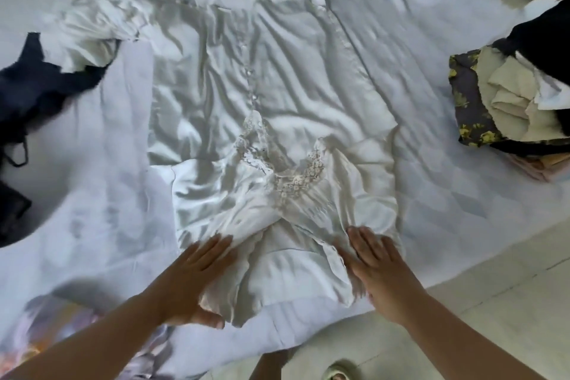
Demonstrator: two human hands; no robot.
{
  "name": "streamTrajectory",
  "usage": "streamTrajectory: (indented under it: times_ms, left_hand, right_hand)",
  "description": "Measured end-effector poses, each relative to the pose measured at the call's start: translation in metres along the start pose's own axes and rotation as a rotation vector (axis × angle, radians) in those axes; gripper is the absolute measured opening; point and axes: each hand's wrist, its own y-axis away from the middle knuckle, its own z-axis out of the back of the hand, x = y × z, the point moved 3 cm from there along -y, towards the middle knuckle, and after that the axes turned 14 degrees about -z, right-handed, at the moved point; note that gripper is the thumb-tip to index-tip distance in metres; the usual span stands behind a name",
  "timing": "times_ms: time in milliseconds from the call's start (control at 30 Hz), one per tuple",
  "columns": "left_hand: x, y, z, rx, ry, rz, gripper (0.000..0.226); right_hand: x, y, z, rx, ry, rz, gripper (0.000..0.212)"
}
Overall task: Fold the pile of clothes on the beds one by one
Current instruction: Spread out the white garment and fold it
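A white satin garment (262,95) with a lace neckline and a row of buttons lies spread flat on the white bed sheet (101,194), its near end folded back over itself. My left hand (197,278) presses flat on the folded near-left part, fingers straight, thumb under the hem edge. My right hand (379,268) lies flat with straight fingers on the near-right part of the fold. One crumpled sleeve (92,25) trails off to the far left.
A dark navy garment (34,86) lies at the left edge of the bed. A stack of clothes (499,102), floral, cream and black, sits at the right. A patterned cloth (55,330) lies near left. Pale tiled floor (478,333) borders the bed at bottom right.
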Motion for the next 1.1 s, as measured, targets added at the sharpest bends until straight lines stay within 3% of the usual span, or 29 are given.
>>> streamTrajectory:
  times_ms: [100,200,267,333,433,600,833,933,1033,1100]
  left_hand:
    - [-0.016,0.014,-0.027,-0.005,0.028,0.1,0.117]
    - [-0.031,0.008,-0.027,-0.196,0.026,0.152,0.081]
    - [-0.033,0.004,-0.021,-0.253,0.039,0.196,0.072]
    - [-0.029,0.004,-0.02,-0.289,0.156,0.252,0.064]
    - [-0.026,0.014,-0.024,-0.166,0.366,0.327,0.055]
    - [-0.059,0.037,-0.027,0.117,0.397,0.336,0.046]
    - [-0.107,0.061,-0.019,0.192,0.529,0.253,0.032]
    - [-0.087,0.063,0.015,-0.076,0.453,0.341,0.026]
    - [-0.054,0.066,0.061,-0.622,0.364,0.566,0.024]
    - [-0.029,0.063,0.085,-0.829,0.319,0.612,0.024]
  right_hand:
    - [-0.002,-0.002,-0.003,-0.053,0.041,0.048,0.101]
    - [-0.006,-0.002,-0.002,-0.098,0.054,0.137,0.09]
    - [-0.009,-0.001,0.003,-0.106,0.036,0.179,0.077]
    - [-0.009,0.0,0.01,-0.003,0.026,0.186,0.067]
    - [-0.011,0.003,0.014,0.16,0.058,0.225,0.048]
    - [-0.013,0.034,0.024,0.435,-0.024,0.161,0.039]
    - [-0.005,0.08,0.036,0.721,-0.125,0.096,0.027]
    - [-0.006,0.056,0.068,0.551,-0.303,-0.011,0.017]
    - [-0.015,0.015,0.109,0.118,-0.484,-0.194,0.01]
    - [-0.015,-0.013,0.13,-0.075,-0.588,-0.25,0.01]
